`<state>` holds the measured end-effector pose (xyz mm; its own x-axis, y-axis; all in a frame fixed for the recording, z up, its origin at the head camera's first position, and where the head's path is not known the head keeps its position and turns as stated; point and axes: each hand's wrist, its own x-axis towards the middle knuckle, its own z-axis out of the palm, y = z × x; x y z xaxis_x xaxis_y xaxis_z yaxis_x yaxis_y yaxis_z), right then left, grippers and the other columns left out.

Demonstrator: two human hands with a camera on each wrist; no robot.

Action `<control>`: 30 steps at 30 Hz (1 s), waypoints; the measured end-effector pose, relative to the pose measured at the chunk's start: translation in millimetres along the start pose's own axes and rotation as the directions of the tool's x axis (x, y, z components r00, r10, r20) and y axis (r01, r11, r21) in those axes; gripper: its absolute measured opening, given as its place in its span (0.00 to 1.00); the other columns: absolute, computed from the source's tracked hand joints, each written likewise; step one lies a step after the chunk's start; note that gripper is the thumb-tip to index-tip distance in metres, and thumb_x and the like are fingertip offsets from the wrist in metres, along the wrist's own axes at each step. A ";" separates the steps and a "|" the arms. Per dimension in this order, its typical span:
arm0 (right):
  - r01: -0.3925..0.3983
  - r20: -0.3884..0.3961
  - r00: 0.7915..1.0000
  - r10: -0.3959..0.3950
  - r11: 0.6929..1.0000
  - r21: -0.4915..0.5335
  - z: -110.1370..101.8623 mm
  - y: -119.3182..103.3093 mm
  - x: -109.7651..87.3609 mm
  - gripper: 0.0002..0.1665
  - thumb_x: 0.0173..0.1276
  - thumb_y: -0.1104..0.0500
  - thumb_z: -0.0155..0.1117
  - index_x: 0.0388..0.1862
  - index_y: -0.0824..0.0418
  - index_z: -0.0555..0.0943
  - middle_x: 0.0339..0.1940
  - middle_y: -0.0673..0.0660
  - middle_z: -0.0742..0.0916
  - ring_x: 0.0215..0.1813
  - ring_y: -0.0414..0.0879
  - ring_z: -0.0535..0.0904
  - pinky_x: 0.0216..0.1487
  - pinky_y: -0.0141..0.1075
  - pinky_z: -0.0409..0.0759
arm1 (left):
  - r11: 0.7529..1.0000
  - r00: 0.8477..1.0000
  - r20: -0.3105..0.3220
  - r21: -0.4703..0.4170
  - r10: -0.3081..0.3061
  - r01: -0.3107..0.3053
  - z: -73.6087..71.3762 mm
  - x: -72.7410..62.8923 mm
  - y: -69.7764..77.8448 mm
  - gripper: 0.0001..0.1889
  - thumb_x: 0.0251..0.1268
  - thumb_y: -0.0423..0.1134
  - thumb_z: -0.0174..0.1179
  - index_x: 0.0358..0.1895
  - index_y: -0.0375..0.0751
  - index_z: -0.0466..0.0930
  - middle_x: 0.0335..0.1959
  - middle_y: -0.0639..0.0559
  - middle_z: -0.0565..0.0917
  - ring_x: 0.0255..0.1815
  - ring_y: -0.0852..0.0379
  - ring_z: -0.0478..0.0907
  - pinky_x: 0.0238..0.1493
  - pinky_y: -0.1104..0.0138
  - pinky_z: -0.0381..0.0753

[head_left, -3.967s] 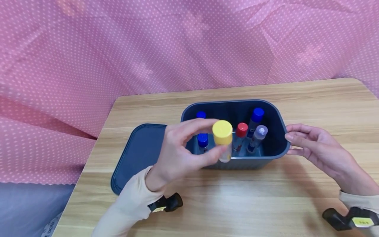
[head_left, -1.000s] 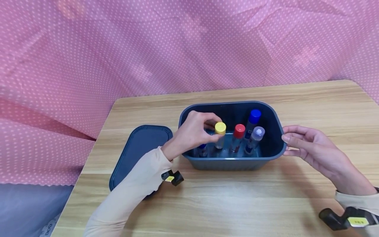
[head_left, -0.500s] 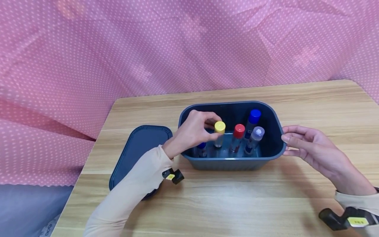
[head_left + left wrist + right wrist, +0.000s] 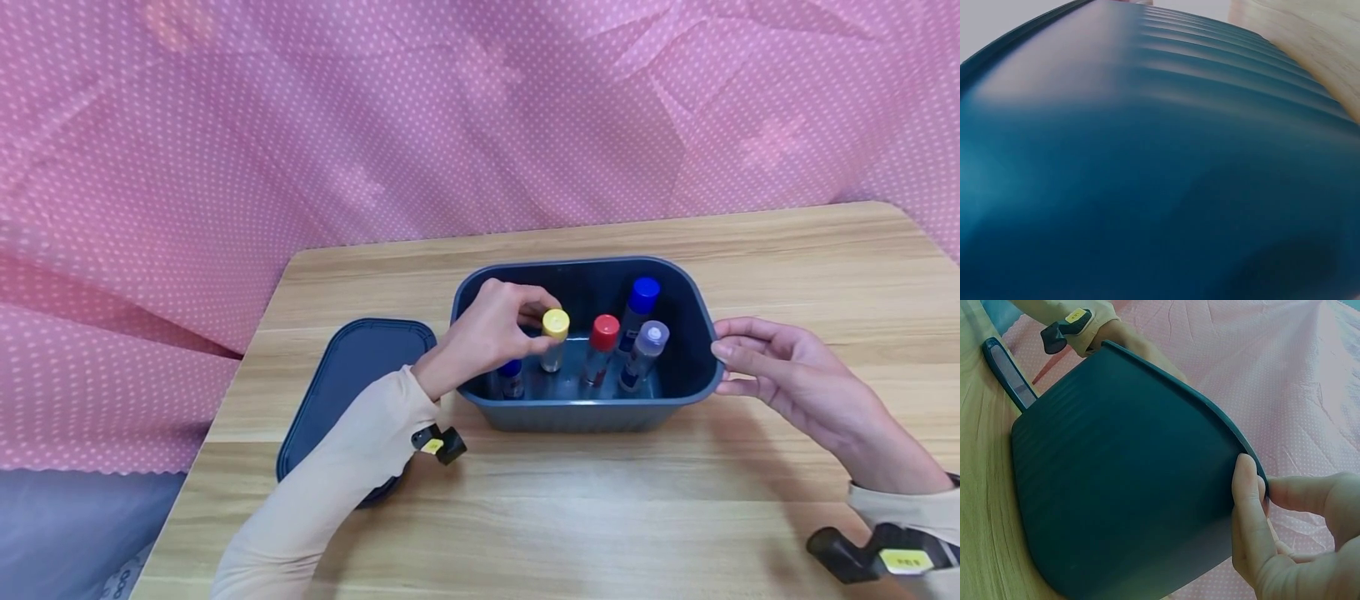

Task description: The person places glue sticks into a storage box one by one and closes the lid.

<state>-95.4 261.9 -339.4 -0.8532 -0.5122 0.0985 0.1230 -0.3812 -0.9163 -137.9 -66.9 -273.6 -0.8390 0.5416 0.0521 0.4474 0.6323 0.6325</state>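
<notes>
My left hand (image 4: 487,333) reaches over the left side of a dark blue-grey plastic box (image 4: 585,417) and pinches the yellow cap of a small clear tube (image 4: 553,354), which stands upright inside. My right hand (image 4: 787,371) grips the box rim at its right end; the right wrist view shows thumb and fingers on either side of the rim (image 4: 1222,415). Inside are also a red-capped tube (image 4: 603,342), a blue-capped tube (image 4: 642,300), a tube with a translucent cap (image 4: 647,346) and another blue-capped tube (image 4: 512,375) partly behind my left hand. The left wrist view holds mostly the box wall (image 4: 1147,156).
The dark lid (image 4: 352,375) lies flat on the wooden table (image 4: 600,517) left of the box, partly under my left forearm. A pink dotted cloth (image 4: 450,125) hangs behind and to the left of the table. Each wrist wears a black device (image 4: 438,444).
Four seconds ago my left hand held the yellow-capped tube up in front of the box; it has since lowered it inside. In the last second the tube shifted slightly left. The right hand stays on the rim.
</notes>
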 end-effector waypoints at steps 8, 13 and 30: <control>-0.005 -0.013 1.000 0.005 1.000 0.002 1.0 -3.6 0.7 0.19 0.74 0.77 0.39 0.53 0.70 0.76 0.45 0.60 0.85 0.44 0.50 0.85 0.46 0.40 0.84 | 1.000 1.000 0.013 0.013 -0.010 0.010 -1.6 2.8 1.0 0.14 0.55 0.31 0.70 0.45 0.37 0.83 0.44 0.47 0.86 0.46 0.56 0.84 0.49 0.72 0.81; -0.003 -0.006 1.000 0.003 1.000 0.009 0.7 -5.1 1.7 0.19 0.73 0.78 0.39 0.54 0.70 0.76 0.45 0.60 0.85 0.44 0.50 0.85 0.46 0.41 0.84 | 0.999 0.999 0.024 0.013 -0.032 0.032 -2.4 4.6 1.8 0.14 0.55 0.32 0.70 0.46 0.37 0.83 0.44 0.47 0.86 0.46 0.56 0.84 0.49 0.72 0.80; -0.024 -0.023 0.999 0.024 1.000 0.002 2.9 -11.5 2.4 0.18 0.73 0.77 0.40 0.52 0.70 0.75 0.44 0.59 0.85 0.43 0.50 0.85 0.45 0.40 0.84 | 0.997 0.997 0.035 0.002 -0.074 0.074 -4.6 8.8 2.6 0.14 0.55 0.32 0.71 0.46 0.37 0.84 0.43 0.47 0.86 0.44 0.56 0.84 0.48 0.72 0.81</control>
<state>-97.3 262.8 -327.5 -0.8613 -0.5035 0.0681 0.1441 -0.3705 -0.9176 -145.5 -63.0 -267.9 -0.8586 0.5122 -0.0224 0.3844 0.6720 0.6330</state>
